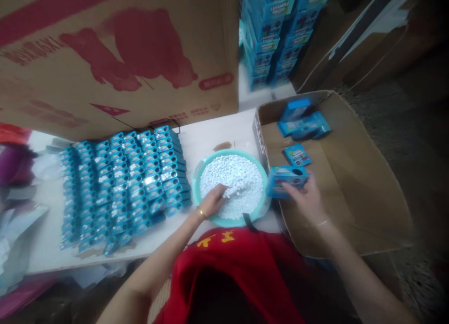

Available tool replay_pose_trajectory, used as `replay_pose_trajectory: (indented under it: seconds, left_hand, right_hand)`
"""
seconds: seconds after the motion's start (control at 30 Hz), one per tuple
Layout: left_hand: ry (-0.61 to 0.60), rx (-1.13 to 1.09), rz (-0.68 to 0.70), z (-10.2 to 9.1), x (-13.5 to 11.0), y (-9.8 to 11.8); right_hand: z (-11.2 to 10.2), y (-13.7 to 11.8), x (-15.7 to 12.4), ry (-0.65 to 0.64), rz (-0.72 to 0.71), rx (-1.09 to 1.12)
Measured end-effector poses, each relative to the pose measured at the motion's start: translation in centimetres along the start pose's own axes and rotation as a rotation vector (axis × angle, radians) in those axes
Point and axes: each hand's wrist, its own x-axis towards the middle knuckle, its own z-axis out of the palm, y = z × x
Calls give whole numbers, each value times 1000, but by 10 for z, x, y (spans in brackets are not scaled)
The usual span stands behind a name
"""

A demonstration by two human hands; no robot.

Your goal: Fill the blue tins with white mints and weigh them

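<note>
Head view: the right hand [310, 200] has its grip closed around a blue box [286, 181], thumb on the near side, holding it over the left edge of an open carton [345, 174], close to the right rim of a turquoise basin [197, 179]. A dark round spot shows on the held box, towards its right end. The left hand [213, 201] reaches into the basin, its fingertips among white pellets [242, 172]; whether that grip has hold of any, or how far open it is, cannot be told.

The basin sits on a white desk [210, 137]. To its left, blue packs [121, 188] stand in close columns, many with white spots on top. Inside the carton, 1 small box [297, 154] lies just beyond the held box, and a cluster of boxes [303, 120] lies near the far wall. Beyond the desk's middle rise at least 2 stacks of blue cartons [268, 39], beside a large cardboard box [140, 104] with red print.
</note>
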Motion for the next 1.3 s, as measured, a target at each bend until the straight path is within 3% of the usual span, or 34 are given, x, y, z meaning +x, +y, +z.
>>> replay_pose_trajectory:
  seconds: [0.1, 0.17, 0.27, 0.37, 0.47, 0.63, 0.77, 0.97, 1.07, 1.13, 1.23, 1.3]
  left_hand:
    - [23, 27, 61, -34, -13, 14]
    - [27, 57, 101, -55, -21, 23]
    - [19, 106, 137, -82, -31, 35]
    - [-41, 159, 159, -98, -35, 48]
    - [-136, 261, 177, -105, -32, 64]
    - [-266, 538, 113, -109, -19, 97]
    - [-328, 736, 37, -109, -10, 130]
    - [-354, 901, 75, -105, -5, 160]
    - [-318, 882, 98, -107, -7, 152]
    - [-257, 816, 94, -109, -10, 133]
    - [-139, 711, -14, -104, -15, 82]
    - [-147, 697, -145, -89, -17, 41]
  right_hand:
    - [23, -10, -29, -136, -51, -93]
    - [39, -7, -38, -152, -145, -206]
    - [58, 3, -38, -122, -309, -329]
    - [72, 9, -34, -179, -414, -392]
    - [82, 10, -34, -249, -473, -421]
    - [88, 17, -37, -257, -551, -483]
    - [87, 23, -38, -253, -570, -500]
    - [88, 24, -37, -228, -569, -480]
    - [88, 28, -34, -227, -549, -463]
    - [86, 32, -32, -219, -534, -445]
    - [81, 35, -27, -174, -505, -404]
    - [77, 36, -24, -109, -472, -366]
